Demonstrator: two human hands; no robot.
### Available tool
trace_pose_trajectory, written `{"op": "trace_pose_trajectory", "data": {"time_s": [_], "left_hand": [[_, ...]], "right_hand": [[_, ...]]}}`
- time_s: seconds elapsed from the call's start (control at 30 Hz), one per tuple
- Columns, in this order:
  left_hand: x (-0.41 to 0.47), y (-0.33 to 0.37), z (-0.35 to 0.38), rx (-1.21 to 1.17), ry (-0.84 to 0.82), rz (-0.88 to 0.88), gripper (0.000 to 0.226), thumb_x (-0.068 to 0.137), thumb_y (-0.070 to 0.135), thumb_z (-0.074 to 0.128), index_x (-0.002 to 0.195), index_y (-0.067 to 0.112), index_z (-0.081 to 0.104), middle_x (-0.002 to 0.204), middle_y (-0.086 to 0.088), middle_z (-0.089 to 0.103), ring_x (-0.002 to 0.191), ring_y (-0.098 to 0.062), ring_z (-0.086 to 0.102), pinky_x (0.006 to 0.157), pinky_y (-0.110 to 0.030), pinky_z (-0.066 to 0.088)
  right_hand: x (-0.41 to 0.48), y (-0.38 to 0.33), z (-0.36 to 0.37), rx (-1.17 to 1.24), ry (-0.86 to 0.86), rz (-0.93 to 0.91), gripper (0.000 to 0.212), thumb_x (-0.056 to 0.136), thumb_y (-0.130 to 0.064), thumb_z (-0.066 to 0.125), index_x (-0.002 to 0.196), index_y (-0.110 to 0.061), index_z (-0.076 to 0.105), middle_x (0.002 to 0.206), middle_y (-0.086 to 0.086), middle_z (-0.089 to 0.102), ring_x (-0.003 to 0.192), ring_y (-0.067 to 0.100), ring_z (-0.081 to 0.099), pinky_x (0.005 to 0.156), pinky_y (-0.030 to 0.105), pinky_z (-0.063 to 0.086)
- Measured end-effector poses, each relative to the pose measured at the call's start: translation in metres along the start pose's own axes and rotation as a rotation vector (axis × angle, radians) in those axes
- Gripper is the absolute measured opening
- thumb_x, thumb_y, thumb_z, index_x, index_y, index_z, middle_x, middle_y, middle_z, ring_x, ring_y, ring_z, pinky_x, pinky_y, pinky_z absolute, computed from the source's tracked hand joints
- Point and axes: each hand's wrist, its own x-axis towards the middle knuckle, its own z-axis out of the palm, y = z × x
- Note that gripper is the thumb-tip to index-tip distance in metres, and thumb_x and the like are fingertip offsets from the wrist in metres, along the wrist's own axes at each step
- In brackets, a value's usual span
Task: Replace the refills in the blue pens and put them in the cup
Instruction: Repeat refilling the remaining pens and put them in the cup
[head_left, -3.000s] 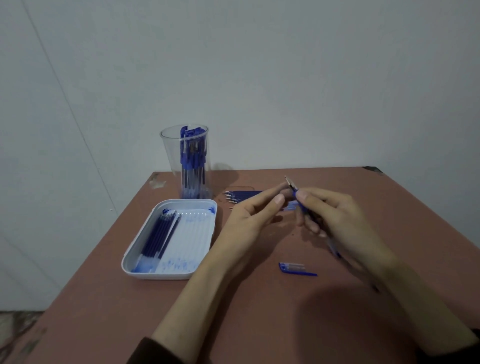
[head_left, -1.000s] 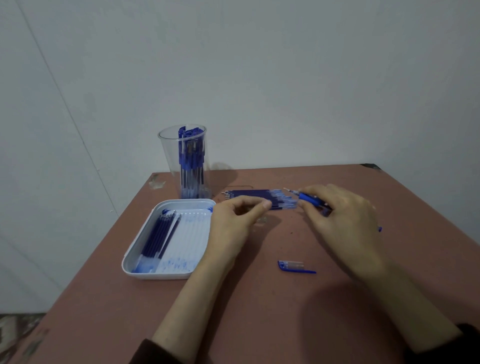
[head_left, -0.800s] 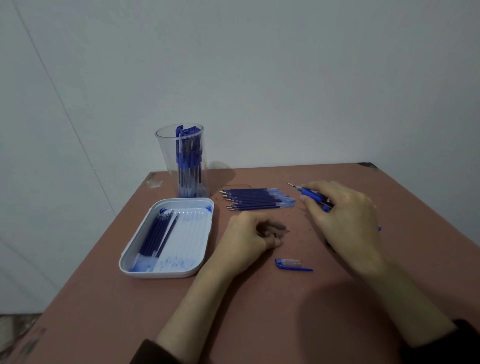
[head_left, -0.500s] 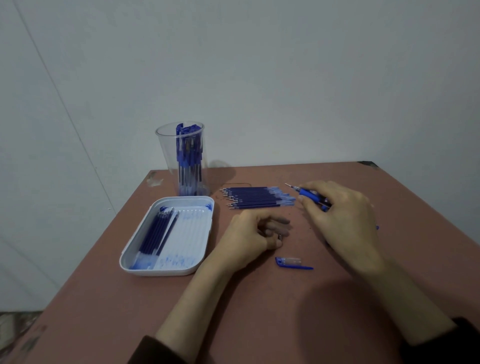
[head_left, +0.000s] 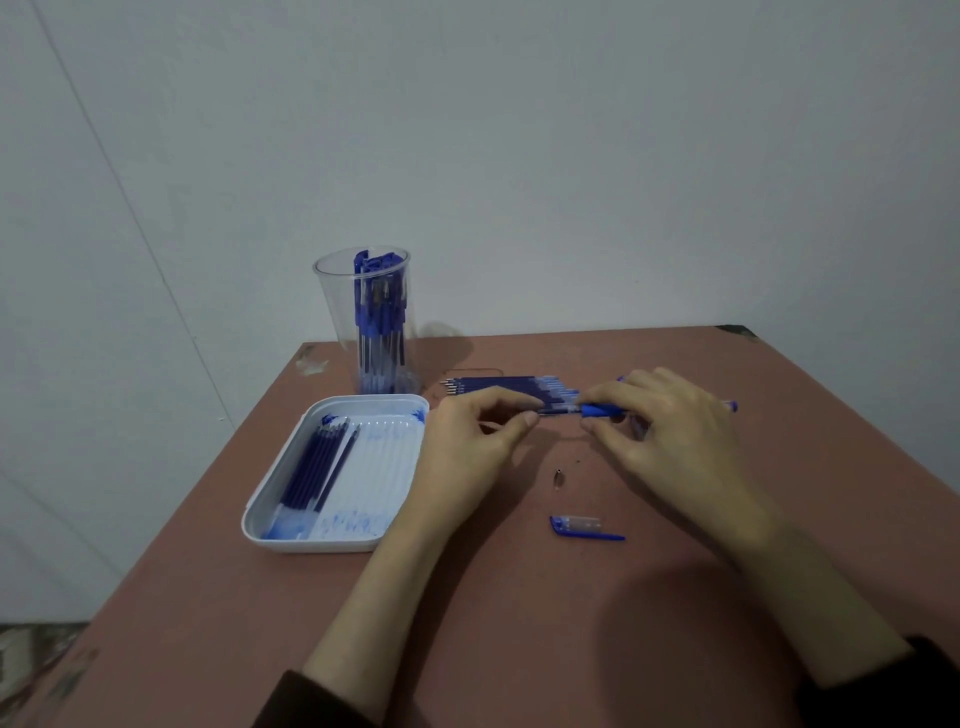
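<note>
Here the left hand (head_left: 475, 441) pinches the end of a refill (head_left: 558, 411) that sticks out of the blue pen (head_left: 602, 410), whose barrel the right hand (head_left: 670, 431) grips just above the table (head_left: 519, 623). Just behind them lies a row of loose refills (head_left: 493, 386). A small metal tip (head_left: 558, 475) and the pen cap (head_left: 579, 527) lie nearer. The clear cup (head_left: 337, 312) holds blue pens (head_left: 382, 322); beside it the white tray (head_left: 332, 543) holds several refills (head_left: 319, 465).
</note>
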Motion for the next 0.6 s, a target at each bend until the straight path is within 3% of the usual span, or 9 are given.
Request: {"op": "trace_pose_trajectory", "data": {"time_s": [0.1, 0.17, 0.27, 0.4, 0.6], "left_hand": [[-0.002, -0.001, -0.001, 0.191, 0.06, 0.132, 0.017, 0.082, 0.02, 0.069, 0.097, 0.026, 0.073, 0.093, 0.017, 0.068, 0.091, 0.002, 0.053, 0.084, -0.008, 0.038], [-0.003, -0.001, 0.001, 0.305, 0.047, 0.258, 0.022, 0.081, 0.029, 0.066, 0.102, 0.027, 0.073, 0.095, 0.015, 0.07, 0.095, -0.006, 0.053, 0.089, -0.022, 0.04], [0.002, -0.002, -0.003, 0.44, 0.058, 0.356, 0.017, 0.077, 0.026, 0.065, 0.09, 0.024, 0.076, 0.078, 0.011, 0.071, 0.082, -0.017, 0.059, 0.075, -0.044, 0.049], [0.012, -0.006, -0.027, 0.574, 0.09, 0.248, 0.011, 0.079, 0.018, 0.07, 0.089, 0.02, 0.077, 0.081, 0.002, 0.072, 0.087, -0.024, 0.061, 0.08, -0.048, 0.048], [0.021, -0.007, -0.037, 0.797, -0.008, 0.089, 0.018, 0.087, 0.027, 0.064, 0.102, 0.029, 0.074, 0.102, 0.002, 0.069, 0.102, -0.025, 0.052, 0.082, -0.034, 0.036]], "right_hand": [[0.0, 0.003, 0.002, -0.004, -0.011, -0.011, 0.011, 0.077, -0.025, 0.07, 0.088, -0.027, 0.071, 0.066, -0.008, 0.057, 0.067, 0.016, 0.052, 0.061, 0.028, 0.033], [0.0, 0.001, 0.003, -0.006, -0.026, -0.018, 0.013, 0.076, -0.03, 0.063, 0.087, -0.029, 0.071, 0.065, -0.011, 0.055, 0.067, 0.014, 0.05, 0.063, 0.028, 0.03], [0.001, 0.005, 0.004, -0.021, -0.012, 0.004, 0.015, 0.075, -0.031, 0.061, 0.086, -0.029, 0.071, 0.066, -0.01, 0.055, 0.068, 0.015, 0.052, 0.065, 0.029, 0.028], [0.003, 0.012, 0.002, -0.054, 0.029, 0.094, 0.014, 0.075, -0.028, 0.063, 0.086, -0.026, 0.071, 0.065, -0.012, 0.051, 0.068, 0.019, 0.053, 0.07, 0.032, 0.028], [0.005, 0.014, 0.0, -0.055, -0.009, 0.226, 0.013, 0.08, -0.018, 0.068, 0.092, -0.022, 0.072, 0.071, -0.003, 0.061, 0.075, 0.022, 0.053, 0.074, 0.032, 0.027]]}}
